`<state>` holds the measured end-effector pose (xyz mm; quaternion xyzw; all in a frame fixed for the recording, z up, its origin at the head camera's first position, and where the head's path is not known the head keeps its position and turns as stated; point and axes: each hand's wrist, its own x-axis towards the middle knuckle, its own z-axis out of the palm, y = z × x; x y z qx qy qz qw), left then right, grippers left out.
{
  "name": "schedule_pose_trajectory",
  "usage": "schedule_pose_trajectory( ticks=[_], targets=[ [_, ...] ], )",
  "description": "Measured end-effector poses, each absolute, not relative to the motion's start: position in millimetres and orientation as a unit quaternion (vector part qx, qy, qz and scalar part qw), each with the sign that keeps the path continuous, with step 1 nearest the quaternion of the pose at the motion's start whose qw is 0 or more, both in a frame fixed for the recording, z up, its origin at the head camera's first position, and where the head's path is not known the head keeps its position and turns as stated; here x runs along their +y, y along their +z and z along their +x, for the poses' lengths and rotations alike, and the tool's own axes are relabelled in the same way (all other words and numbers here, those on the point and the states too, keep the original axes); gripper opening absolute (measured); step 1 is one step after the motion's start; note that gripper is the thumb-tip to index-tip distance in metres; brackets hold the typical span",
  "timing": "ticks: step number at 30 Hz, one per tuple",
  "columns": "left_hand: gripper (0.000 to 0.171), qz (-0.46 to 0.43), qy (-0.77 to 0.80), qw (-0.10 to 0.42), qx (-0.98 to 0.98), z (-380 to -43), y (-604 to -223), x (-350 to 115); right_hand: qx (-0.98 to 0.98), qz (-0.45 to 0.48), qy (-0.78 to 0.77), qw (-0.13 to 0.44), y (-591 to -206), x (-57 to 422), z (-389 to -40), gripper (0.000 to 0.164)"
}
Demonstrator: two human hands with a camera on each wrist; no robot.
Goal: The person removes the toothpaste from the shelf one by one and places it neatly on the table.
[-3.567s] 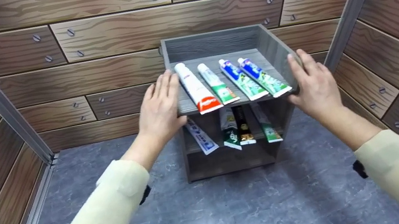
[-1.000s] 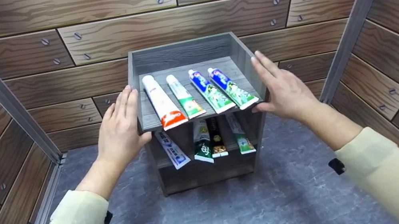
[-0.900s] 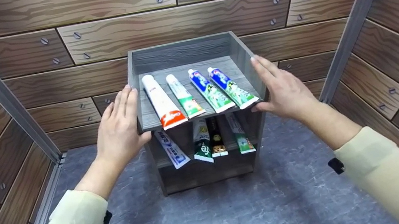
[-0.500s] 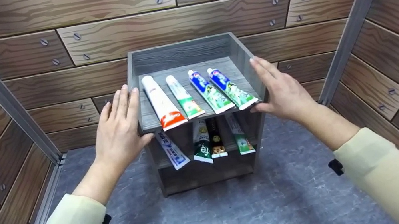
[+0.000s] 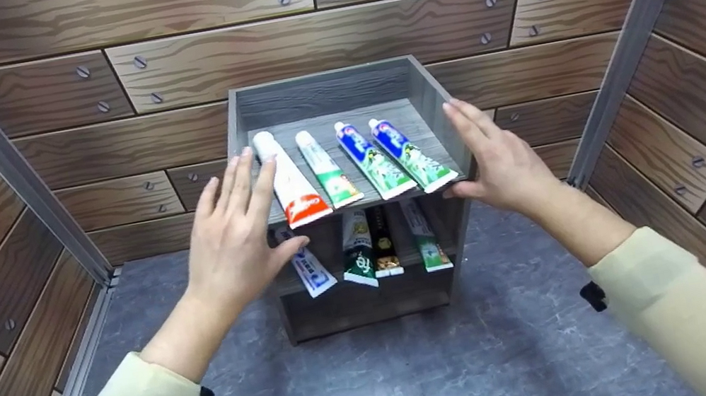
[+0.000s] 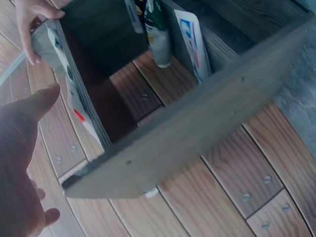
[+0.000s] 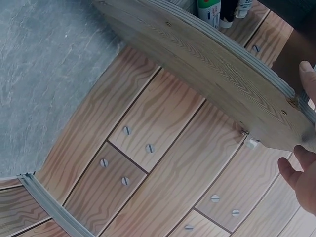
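Observation:
A small grey wooden shelf unit (image 5: pixel 367 324) stands before me with toothpaste tubes on two levels. On top lie a white-and-red toothpaste tube (image 5: pixel 285 180), a white-and-green tube (image 5: pixel 328 166) and two blue-and-green tubes (image 5: pixel 364 146). My left hand (image 5: pixel 231 240) has its fingers spread near the unit's left side, overlapping the white-and-red tube in the head view; it holds nothing. In the left wrist view its thumb is apart from the panel. My right hand (image 5: pixel 505 162) holds the right side panel, thumb at the front edge, fingers along the outside.
Below, a white-and-blue tube (image 5: pixel 312 273), a dark green tube (image 5: pixel 357 251), a black-and-gold tube (image 5: pixel 385 250) and another green-and-white tube (image 5: pixel 429 242) stick out over the shelf edge. Wood-patterned walls (image 5: pixel 313 47) enclose the grey floor (image 5: pixel 386 393) at back and sides.
Over the earlier frames the shelf unit shifted left with both hands on its sides. Since half a second ago my left hand has come off the left panel and moved right; the right hand stayed.

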<state>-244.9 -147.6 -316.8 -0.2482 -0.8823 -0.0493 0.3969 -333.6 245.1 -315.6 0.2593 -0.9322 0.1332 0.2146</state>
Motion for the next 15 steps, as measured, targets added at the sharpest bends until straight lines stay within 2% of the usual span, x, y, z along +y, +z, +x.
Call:
schedule_pose_trajectory(
  ticks=[7, 15],
  targets=[
    [0.113, -0.255, -0.067, 0.396, -0.880, -249.3, -324.4, -128.2, -0.931, 0.257, 0.135, 0.222, -317.3, 247.3, -334.7, 0.128],
    [0.104, -0.252, -0.109, 0.355, -0.893, -252.7, -331.0, -106.8, -0.932, 0.256, 0.138, 0.215, -318.5, 245.8, -335.6, 0.129]
  ],
)
